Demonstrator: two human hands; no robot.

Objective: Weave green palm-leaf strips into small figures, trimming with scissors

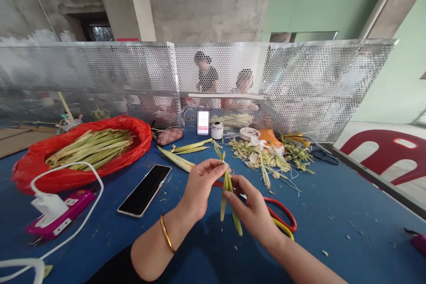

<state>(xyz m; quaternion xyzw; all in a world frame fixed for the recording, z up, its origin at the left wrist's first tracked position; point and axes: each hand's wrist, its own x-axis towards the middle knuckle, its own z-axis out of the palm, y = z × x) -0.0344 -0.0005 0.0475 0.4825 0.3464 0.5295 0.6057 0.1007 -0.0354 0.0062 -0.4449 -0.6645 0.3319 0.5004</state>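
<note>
My left hand (201,186), with a gold bangle at the wrist, pinches the upper part of a small bundle of green leaf strips (227,182). Lower down, my right hand (251,208) grips the same bundle between thumb and fingers. Short ends fan out above the pinch, and longer ends hang below my fingers. Part of the bundle is hidden behind my fingertips. Red and yellow loop handles (290,217), apparently of scissors, show beyond my right hand. Loose pale leaves (191,147) lie just past my left hand.
At left, a red plastic bag (29,159) holds many leaf strips, near a phone (144,191) and a purple power strip (56,219) with a white cable. Leaf scraps (276,155), a tape roll (249,134) and a white spool (217,131) lie ahead. A perforated metal screen (133,71) stands behind; two people sit beyond.
</note>
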